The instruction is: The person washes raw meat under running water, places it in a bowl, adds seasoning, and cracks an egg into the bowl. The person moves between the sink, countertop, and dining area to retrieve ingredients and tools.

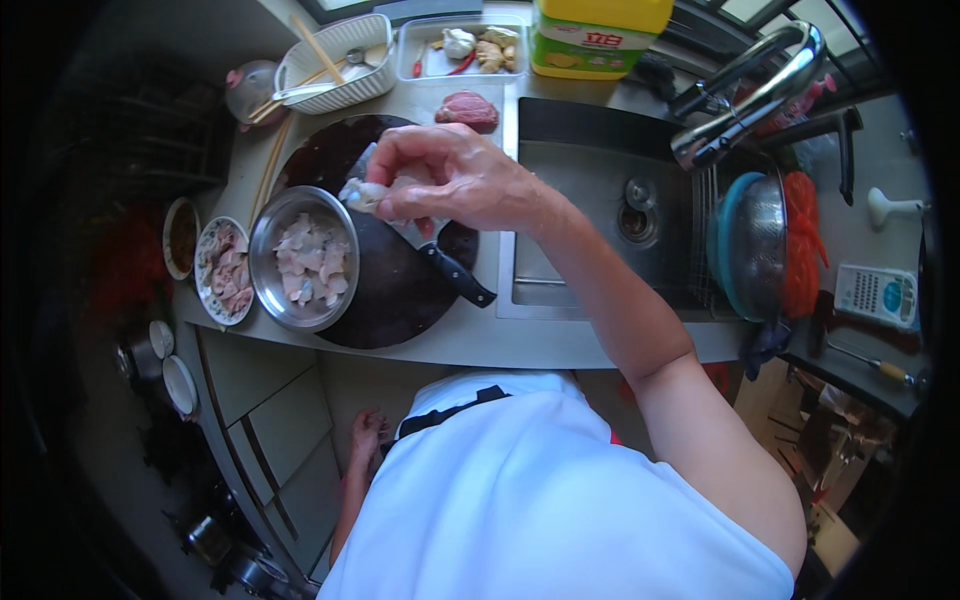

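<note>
My right hand (pixel 450 180) pinches a piece of pale raw flesh (pixel 364 196) between thumb and fingers, above a round dark cutting board (pixel 397 307). Beneath the hand lies a knife (pixel 457 274), its black handle towards the sink and its blade partly hidden. A steel bowl (pixel 347 300) of pale sliced raw flesh (pixel 311 259) rests at the board's left side. Beside it are a patterned dish (pixel 244 311) with pinkish raw pieces (pixel 227 277) and a small bowl with brown contents (pixel 182 238). My left hand (pixel 369 431) hangs low beside my body, its fingers loosely curled; nothing is seen in it.
A white basket (pixel 337 90) with chopsticks, a clear tray (pixel 463 21) of garlic, ginger and chilies, and a yellow jug (pixel 600 37) line the back. Red meat (pixel 466 111) lies before the tray. Right are the sink (pixel 547 195), faucet (pixel 750 112) and a steel colander (pixel 761 240).
</note>
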### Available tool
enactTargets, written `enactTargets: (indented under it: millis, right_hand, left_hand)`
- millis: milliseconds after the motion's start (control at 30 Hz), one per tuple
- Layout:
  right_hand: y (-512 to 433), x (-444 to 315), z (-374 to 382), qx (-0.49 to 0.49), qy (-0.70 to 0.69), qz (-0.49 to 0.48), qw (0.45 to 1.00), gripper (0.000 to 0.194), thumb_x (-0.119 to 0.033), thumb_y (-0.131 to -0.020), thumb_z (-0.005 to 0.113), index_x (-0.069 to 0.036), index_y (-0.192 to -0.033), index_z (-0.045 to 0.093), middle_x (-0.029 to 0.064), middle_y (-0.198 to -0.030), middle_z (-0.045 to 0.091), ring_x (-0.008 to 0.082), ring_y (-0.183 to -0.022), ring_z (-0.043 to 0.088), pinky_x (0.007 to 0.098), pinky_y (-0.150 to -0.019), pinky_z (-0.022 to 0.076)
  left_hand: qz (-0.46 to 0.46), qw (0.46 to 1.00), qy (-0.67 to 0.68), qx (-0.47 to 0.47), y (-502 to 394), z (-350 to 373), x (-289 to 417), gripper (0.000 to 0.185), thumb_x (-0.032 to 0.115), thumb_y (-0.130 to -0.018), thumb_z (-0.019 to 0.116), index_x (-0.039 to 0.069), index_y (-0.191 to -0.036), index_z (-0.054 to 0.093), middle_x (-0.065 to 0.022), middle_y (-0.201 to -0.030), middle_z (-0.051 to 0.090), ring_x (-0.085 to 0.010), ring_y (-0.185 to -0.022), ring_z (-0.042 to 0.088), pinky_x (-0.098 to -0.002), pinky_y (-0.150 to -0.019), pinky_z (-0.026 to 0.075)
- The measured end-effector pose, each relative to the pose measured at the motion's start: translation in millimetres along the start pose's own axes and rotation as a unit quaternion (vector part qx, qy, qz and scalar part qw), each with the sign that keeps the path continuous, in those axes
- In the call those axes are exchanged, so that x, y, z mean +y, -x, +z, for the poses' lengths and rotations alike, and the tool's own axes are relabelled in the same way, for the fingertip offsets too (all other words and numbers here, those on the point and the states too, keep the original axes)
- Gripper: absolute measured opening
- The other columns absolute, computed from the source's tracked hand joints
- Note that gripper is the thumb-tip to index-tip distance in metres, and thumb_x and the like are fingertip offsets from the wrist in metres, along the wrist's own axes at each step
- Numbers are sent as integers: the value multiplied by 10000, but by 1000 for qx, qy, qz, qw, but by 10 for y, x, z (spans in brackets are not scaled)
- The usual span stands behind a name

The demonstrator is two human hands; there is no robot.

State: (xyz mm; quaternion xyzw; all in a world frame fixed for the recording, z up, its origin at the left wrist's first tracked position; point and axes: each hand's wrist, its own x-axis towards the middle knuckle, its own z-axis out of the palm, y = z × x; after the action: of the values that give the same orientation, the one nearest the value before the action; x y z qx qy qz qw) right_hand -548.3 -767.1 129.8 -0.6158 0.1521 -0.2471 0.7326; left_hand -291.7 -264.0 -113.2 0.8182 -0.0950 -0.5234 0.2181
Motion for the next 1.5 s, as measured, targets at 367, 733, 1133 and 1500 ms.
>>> enactTargets:
  millis: [367,733,1133,1500]
  right_hand:
    - [-693,928,833,72,234,-92,965,152,-67,-911,642,12,-1026,701,141,-930,724,253,-832,716,363,-791,579]
    - [1311,1280,-367,362,136,179,905,181,-185,-942,697,-8,-915,715,25,-694,662,68,-570,601,228,-505,489]
    - [2092,596,-1208,514,167,97,836,160,-98,-953,612,1,-1065,669,65,-828,698,126,-691,702,260,-554,564]
    - [1780,748,-626,284,412,202,842,350,-269,-937,705,9,-736,640,86,-548,565,135,-497,509,326,-515,412]
  left_hand:
    - [21,996,81,19,49,34,-35,296,79,-981,557,20,-1271,568,-108,-1031,674,-185,-852,676,-303,-680,555]
    - [224,946,233,-13,608,129,1969,274,108,-1018,559,-2,-1268,553,-132,-1034,678,-178,-838,693,-300,-722,597]
    - [256,928,269,-40,597,486,2719,350,123,-1004,564,15,-1329,491,-137,-1144,662,-203,-917,698,-312,-750,599]
    - [260,931,257,8,635,346,2319,231,91,-1008,560,-21,-1209,584,-147,-1019,684,-199,-848,708,-306,-725,603]
